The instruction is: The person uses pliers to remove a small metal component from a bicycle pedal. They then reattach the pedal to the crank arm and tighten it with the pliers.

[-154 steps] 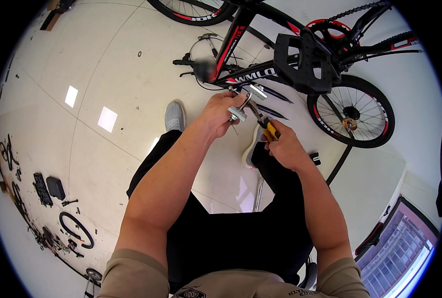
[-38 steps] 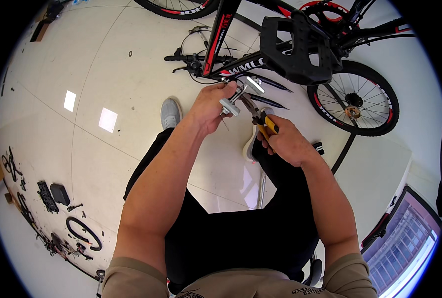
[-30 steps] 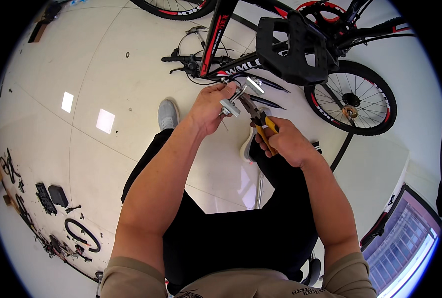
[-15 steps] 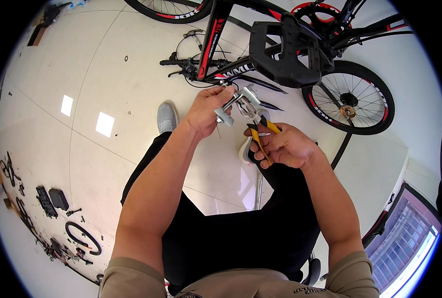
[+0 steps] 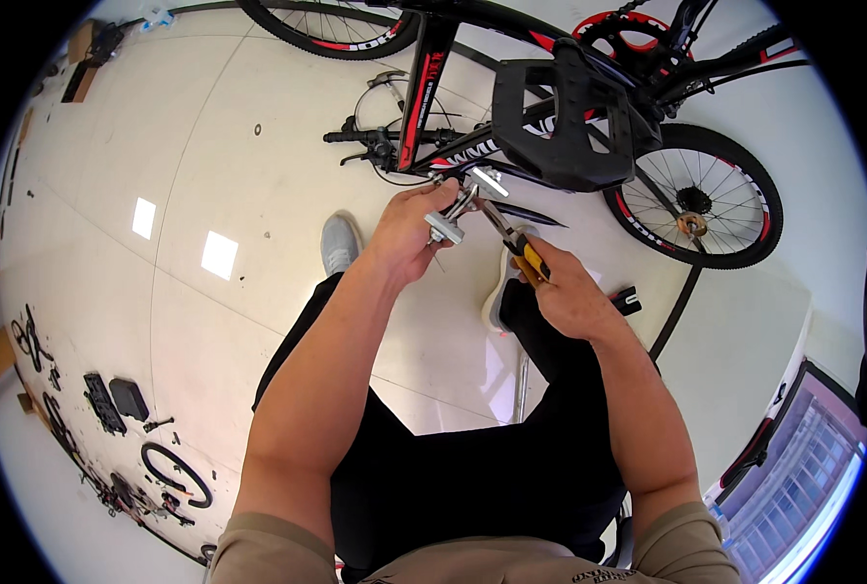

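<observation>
A: What's biggest in view?
B: The black-and-red bike [image 5: 420, 107], its frame running behind the big black pedal [image 5: 571, 127]. A spoked wheel [image 5: 694, 200] sits to the pedal's right.

A: And the hands?
B: Both are on the pedal's near side. The right grip [image 5: 571, 297] is wrapped round the handles of the pliers [image 5: 517, 241]; the left grip [image 5: 414, 222], out left of the pedal, pinches a silver metal piece [image 5: 463, 203] between thumb and fingers.

A: How would the pliers handle?
B: Stiff and fairly solid, I'd judge. Hold them well back on the yellow-and-black handles, which look less slick than the bare nose.

A: And the smaller thing?
B: The metal piece is left of the pedal, on its near side. The pliers' nose reaches it; whether it bites, I can't tell. It's probably light, rigid, hardly fragile, but slippery. Take it by its middle arms, clear of the two end blocks.
</observation>
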Tool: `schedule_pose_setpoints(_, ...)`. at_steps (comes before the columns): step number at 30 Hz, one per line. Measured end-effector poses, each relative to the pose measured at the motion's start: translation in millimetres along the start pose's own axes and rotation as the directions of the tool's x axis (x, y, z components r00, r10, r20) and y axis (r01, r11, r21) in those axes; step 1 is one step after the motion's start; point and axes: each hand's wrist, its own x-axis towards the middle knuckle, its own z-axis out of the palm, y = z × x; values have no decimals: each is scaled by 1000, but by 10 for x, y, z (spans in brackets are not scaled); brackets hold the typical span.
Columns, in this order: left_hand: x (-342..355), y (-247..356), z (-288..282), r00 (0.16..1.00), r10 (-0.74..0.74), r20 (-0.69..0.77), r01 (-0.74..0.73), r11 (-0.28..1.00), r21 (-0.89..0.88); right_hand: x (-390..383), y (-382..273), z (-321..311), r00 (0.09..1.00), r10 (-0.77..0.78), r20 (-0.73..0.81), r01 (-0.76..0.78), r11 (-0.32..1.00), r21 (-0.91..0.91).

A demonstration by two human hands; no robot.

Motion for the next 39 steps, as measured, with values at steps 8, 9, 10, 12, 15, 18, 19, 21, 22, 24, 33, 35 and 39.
schedule_pose_setpoints(8,25,-9,0,999,-43,12,43,999,15,-7,124,86,980,-171,-105,155,977,-144)
schedule_pose_setpoints(9,15,-6,2,999,-50,6,50,998,25,-10,121,87,979,-176,-104,159,974,-159)
schedule_pose_setpoints(10,3,8,19,998,-57,3,57,998,35,-10,121,86,979,-174,-102,156,975,-158)
schedule_pose_setpoints(12,-18,30,74,998,-55,15,55,998,34,-8,121,88,981,-169,-99,152,976,-157)
schedule_pose_setpoints(15,-8,15,45,998,-44,34,42,998,44,7,162,111,970,-221,-105,198,961,-192)
schedule_pose_setpoints(18,-16,20,62,999,-42,11,42,998,42,12,144,127,964,-238,-119,215,959,-183)
schedule_pose_setpoints(19,-19,25,76,999,-44,-3,44,998,39,15,147,135,958,-252,-134,228,958,-173)
schedule_pose_setpoints(21,-14,25,69,999,-46,0,46,998,44,25,157,157,946,-279,-163,254,955,-155)
schedule_pose_setpoints(22,-10,23,67,999,-46,1,46,998,47,25,148,153,953,-258,-160,238,962,-137)
schedule_pose_setpoints(24,16,8,36,998,-52,25,51,998,45,26,120,133,964,-217,-152,203,974,-100)
schedule_pose_setpoints(33,22,-5,17,998,-63,30,62,998,33,-4,-105,48,998,68,13,-68,997,-36)
schedule_pose_setpoints(35,22,1,11,997,-65,37,64,997,37,5,-59,61,998,65,14,-64,996,-61)
schedule_pose_setpoints(39,19,-4,-1,997,-63,46,61,997,42,19,-50,86,994,107,30,-106,994,-11)
